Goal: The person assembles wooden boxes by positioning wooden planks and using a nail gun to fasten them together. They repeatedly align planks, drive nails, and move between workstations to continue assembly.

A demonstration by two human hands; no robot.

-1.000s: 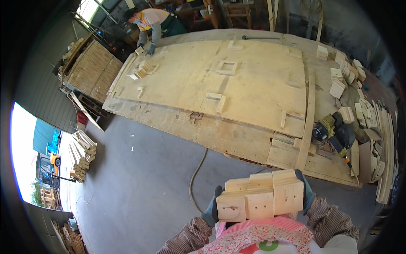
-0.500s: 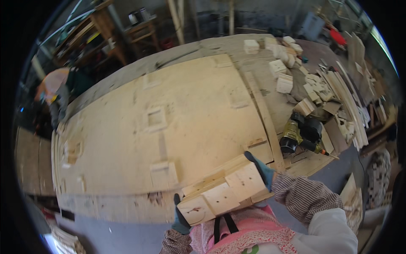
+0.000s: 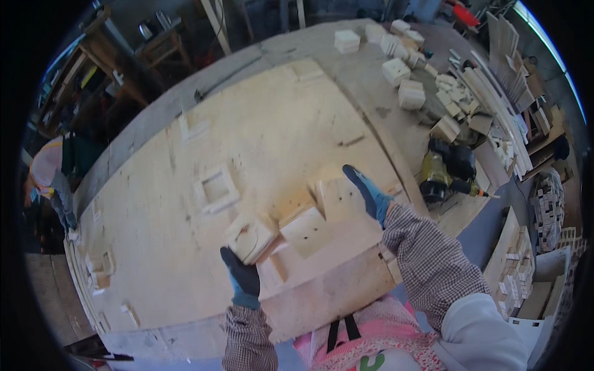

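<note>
Three pale square wood block stacks sit in an uneven row near the front of a large plywood board. My left hand, in a dark-palmed blue glove, touches the near-left edge of the left stack, its visible finger stretched out. That stack looks tilted and slightly blurred. A gap separates it from the middle stack. Beside the right stack is my gloved right hand, open with its fingers extended forward. Whether this hand still touches the wood is unclear.
Square wood frames are spaced over the board. To the right lie a yellow-and-black nail gun, block stacks, scraps and long wood strips. Another person bends at the board's far left edge.
Both hands have moved forward over the board. The row of blocks pressed between them is now apart on the board, and my right hand has opened away from its end.
</note>
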